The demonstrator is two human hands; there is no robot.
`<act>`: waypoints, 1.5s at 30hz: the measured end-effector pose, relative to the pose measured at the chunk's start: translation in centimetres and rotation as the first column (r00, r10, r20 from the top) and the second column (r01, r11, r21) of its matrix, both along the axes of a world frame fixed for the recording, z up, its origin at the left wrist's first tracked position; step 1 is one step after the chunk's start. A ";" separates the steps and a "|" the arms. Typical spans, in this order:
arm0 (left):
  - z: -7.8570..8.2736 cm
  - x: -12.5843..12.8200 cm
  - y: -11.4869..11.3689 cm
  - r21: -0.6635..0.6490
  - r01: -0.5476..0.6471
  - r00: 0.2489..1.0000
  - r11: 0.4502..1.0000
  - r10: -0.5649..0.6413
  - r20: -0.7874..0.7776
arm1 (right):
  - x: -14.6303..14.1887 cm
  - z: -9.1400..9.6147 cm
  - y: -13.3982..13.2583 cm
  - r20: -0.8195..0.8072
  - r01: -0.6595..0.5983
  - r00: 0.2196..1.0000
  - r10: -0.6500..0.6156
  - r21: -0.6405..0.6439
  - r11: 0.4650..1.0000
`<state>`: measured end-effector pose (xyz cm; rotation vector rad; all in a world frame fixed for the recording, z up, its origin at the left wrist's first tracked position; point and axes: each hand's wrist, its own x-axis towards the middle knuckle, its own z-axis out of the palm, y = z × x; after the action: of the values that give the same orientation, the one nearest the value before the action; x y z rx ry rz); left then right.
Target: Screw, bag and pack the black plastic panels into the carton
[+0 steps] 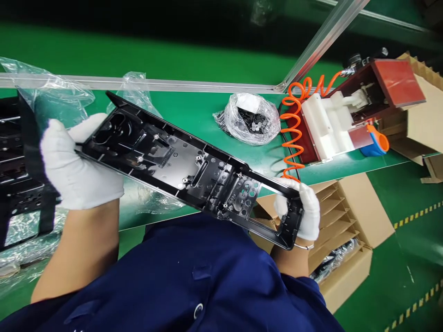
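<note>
A long black plastic housing point(194, 170) is held up in front of my chest, its ribbed hollow inside facing me. My left hand point(81, 166), in a white glove, grips its wide end at the left. At the narrower right end, where there is a rectangular opening, my right hand point(306, 210) is closed around the frame, also gloved in white. Some fingers of the right hand show through the opening. The housing slants down from left to right. Close by my left hand are more black plastic housings point(29, 184).
A clear bag of small black parts point(254, 121) lies on the green table point(194, 110). To its right stands a red-and-white fixture point(332, 124) with a coiled orange hose point(293, 124). A divided cardboard box point(367, 216) is low at the right. Clear plastic bags point(65, 103) lie at left.
</note>
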<state>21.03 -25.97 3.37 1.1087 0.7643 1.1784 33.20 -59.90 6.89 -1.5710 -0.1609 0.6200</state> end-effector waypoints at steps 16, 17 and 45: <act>0.3 1.2 0.1 -0.031 0.048 0.994 0.998 -0.045 0.101 | -0.7 0.2 -1.0 0.224 -0.118 0.965 0.137 -0.095 0.988; 0.6 1.3 0.0 -0.052 0.058 0.993 0.997 -0.053 0.104 | -0.9 0.2 -1.1 0.231 -0.120 0.963 0.136 -0.081 0.989; -1.6 0.7 1.6 -0.203 0.112 0.994 0.973 -0.105 0.041 | -0.6 -1.2 2.3 -0.081 -0.399 0.917 0.391 -0.129 0.908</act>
<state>21.78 -24.33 1.75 0.9472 0.7741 0.9980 32.63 -57.64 5.65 -1.6716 -0.4101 1.0095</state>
